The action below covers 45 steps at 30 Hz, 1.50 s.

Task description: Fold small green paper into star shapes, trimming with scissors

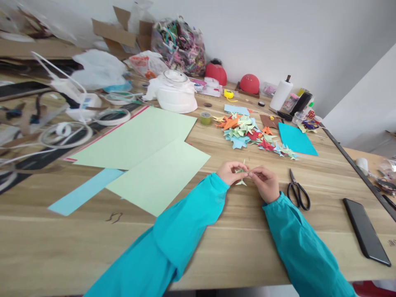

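Observation:
Both my hands meet over the wooden table (216, 231) and pinch a small pale-green folded paper figure (241, 171). My left hand (228, 171) grips its left side with curled fingers. My right hand (267, 182) pinches its right side. Points of the figure stick out above and below the fingers. Both arms wear teal sleeves. Just right of my right hand lie black scissors (297, 191). Beyond my hands sits a pile of several folded paper figures (250, 134) in green, blue, orange and red.
Large pale-green sheets (148, 152) and a light-blue strip (85, 191) lie to the left. A blue sheet (295, 139), a black phone (366, 231), a thread spool (205, 118), a white pot (175, 93), tape rolls (66, 134), bags and boxes crowd the far side.

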Each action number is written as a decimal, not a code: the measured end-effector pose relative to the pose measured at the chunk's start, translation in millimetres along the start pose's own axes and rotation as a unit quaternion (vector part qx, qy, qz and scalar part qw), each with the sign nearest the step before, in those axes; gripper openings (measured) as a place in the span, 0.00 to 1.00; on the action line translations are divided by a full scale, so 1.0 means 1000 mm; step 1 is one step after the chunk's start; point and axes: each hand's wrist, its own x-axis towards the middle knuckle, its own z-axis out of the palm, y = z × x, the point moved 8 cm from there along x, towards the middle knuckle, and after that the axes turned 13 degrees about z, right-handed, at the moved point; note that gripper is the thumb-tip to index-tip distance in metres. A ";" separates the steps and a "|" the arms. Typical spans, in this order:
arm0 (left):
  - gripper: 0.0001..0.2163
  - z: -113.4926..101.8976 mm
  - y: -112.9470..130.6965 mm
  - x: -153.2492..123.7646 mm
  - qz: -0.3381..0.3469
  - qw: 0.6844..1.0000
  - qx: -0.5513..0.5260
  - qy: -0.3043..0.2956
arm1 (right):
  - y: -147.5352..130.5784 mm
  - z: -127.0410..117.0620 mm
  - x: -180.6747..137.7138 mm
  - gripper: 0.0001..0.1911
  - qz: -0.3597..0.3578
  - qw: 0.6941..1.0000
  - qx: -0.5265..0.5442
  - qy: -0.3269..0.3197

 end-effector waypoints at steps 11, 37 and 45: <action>0.16 0.010 -0.005 -0.006 -0.064 0.989 -0.131 -0.006 | 0.000 0.003 -0.001 0.04 0.026 0.998 0.050 -0.041; 0.18 0.007 -0.001 -0.004 -0.055 0.988 -0.142 0.016 | -0.002 0.004 -0.001 0.03 -0.013 0.999 -0.041 -0.030; 0.16 0.006 -0.002 -0.004 -0.069 0.984 -0.165 0.018 | 0.006 0.005 0.000 0.04 0.001 0.998 -0.032 -0.053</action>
